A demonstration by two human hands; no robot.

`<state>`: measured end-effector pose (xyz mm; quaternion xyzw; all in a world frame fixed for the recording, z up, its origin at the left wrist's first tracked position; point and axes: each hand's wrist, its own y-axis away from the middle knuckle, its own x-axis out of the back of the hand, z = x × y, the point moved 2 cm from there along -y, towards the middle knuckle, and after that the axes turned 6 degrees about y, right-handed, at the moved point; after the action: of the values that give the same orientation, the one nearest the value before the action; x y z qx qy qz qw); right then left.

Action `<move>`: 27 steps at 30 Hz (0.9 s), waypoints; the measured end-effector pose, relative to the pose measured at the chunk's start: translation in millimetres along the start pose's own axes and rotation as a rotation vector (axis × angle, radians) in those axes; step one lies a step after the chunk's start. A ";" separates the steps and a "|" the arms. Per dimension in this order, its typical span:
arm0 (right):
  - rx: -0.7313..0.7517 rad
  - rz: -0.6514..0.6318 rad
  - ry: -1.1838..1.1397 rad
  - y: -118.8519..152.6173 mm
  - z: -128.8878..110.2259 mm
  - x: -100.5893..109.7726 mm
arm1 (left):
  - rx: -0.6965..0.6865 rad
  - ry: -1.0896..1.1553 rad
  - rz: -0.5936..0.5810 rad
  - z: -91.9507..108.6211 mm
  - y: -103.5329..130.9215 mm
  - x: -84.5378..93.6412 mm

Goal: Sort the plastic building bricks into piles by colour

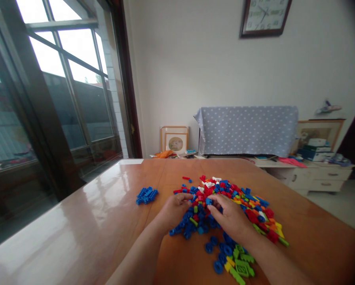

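A heap of mixed toy building bricks (pixel 236 194) in red, blue, white, orange, yellow and green spreads over the table. Over its left side, my left hand (pixel 175 208) is closed in a pinch, with a small blue brick (pixel 194 196) at its fingertips. My right hand (pixel 229 215) pinches another blue brick (pixel 208 201) between thumb and fingers, just above the heap. Darker blue bricks (pixel 187 223) lie below and between the two hands. Apart from the heap, to the left, sits a small cluster of blue bricks (pixel 147 195).
Blue round wheel-like pieces (pixel 218 266) and green bricks (pixel 242 268) lie near my right forearm. The glossy wooden table (pixel 106 221) reaches toward a low white cabinet (pixel 325 180). A glass door (pixel 76 87) stands at the left.
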<state>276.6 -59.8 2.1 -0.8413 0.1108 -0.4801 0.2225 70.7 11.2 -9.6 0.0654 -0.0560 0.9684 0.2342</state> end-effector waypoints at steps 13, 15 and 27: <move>-0.151 -0.094 0.311 -2.5 28.4 15.4 | -0.233 -0.474 -0.062 4.4 7.5 -0.4; -0.171 -0.110 0.290 -3.2 31.5 16.7 | -0.259 -0.545 -0.079 5.2 8.2 0.0; -0.130 -0.139 0.215 -2.2 30.8 11.2 | -0.263 -0.616 -0.052 9.6 7.7 1.2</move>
<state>308.7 -54.1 -1.9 -0.8032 0.1066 -0.5736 0.1205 67.1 3.6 -0.6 0.3257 -0.2470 0.8813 0.2371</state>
